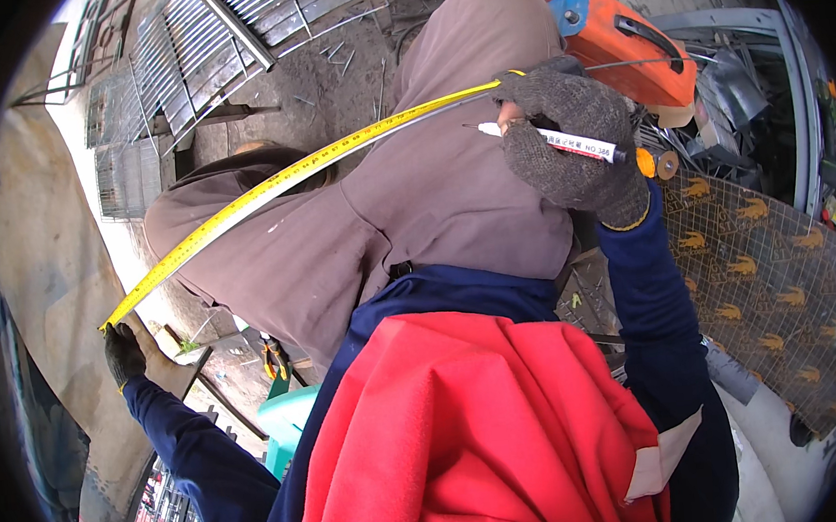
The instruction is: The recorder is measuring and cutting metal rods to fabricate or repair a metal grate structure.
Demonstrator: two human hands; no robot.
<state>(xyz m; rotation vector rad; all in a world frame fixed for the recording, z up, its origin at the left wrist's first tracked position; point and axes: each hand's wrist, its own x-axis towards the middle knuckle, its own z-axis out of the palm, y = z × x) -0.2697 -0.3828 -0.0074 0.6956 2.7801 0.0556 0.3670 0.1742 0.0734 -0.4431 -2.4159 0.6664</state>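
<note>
Outdoors, on a dirt yard strewn with metal grilles (pixel 228 37) and scrap, a person in grey trousers, a blue top and a red cloth at the chest stretches a tape.

Right hand (pixel 574 138), in a grey knit glove, is closed around a white marker (pixel 555 142) and also pinches the near end of the yellow tape (pixel 277 184) against the raised knee (pixel 480 43); whether the tape's case sits inside the fist I cannot tell. Just behind that hand lies an orange power tool (pixel 621 48), and to the right a wire mesh panel (pixel 767 266) leans over a patterned sheet.

Left hand (pixel 122 354), in a dark glove, is clenched on the far end of the tape, low at the left, with the arm fully extended. Between the two hands the tape runs taut and slightly bowed across the thigh.

By my judgement the length is already pulled out and held; the marker's tip points away from any surface, so no mark looks made yet, and marking remains.
</note>
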